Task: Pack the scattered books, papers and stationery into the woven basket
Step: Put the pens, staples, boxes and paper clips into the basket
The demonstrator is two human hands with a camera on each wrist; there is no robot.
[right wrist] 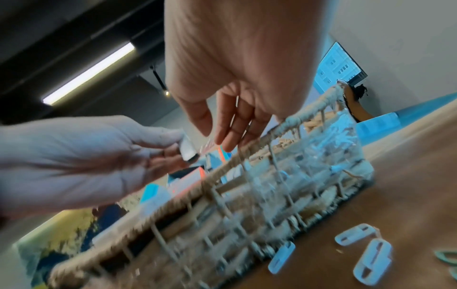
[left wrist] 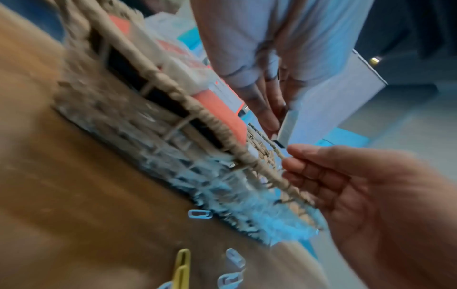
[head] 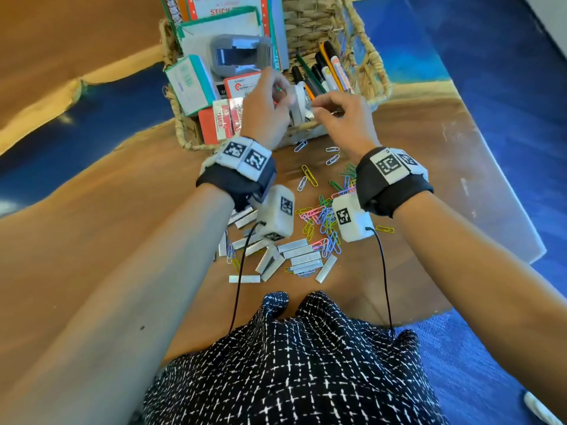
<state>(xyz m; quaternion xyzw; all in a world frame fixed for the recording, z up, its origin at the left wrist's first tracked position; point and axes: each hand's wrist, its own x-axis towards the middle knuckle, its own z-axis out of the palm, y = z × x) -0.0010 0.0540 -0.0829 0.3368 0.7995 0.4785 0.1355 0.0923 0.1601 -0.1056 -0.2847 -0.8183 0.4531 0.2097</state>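
Observation:
The woven basket [head: 376, 72] stands at the far middle of the table, holding notebooks [head: 227, 13], small boxes [head: 190, 84] and markers [head: 325, 72]. Both hands hover over its near rim. My left hand [head: 280, 95] pinches a small silvery-white staple strip [left wrist: 285, 127] between thumb and fingers, just above the basket's contents. My right hand [head: 322, 107] is close beside it, fingers relaxed and pointing down, with nothing seen in its palm [left wrist: 346, 185]. Coloured paper clips [head: 322, 216] and several more staple strips [head: 294, 253] lie scattered on the table below my wrists.
The table [head: 122, 225] is brown wood with blue resin patches. Its right edge runs diagonally beside blue carpet [head: 491, 378]. A grey plastic device [head: 239, 55] lies on the notebooks in the basket. My patterned clothing [head: 291, 363] fills the bottom of the head view.

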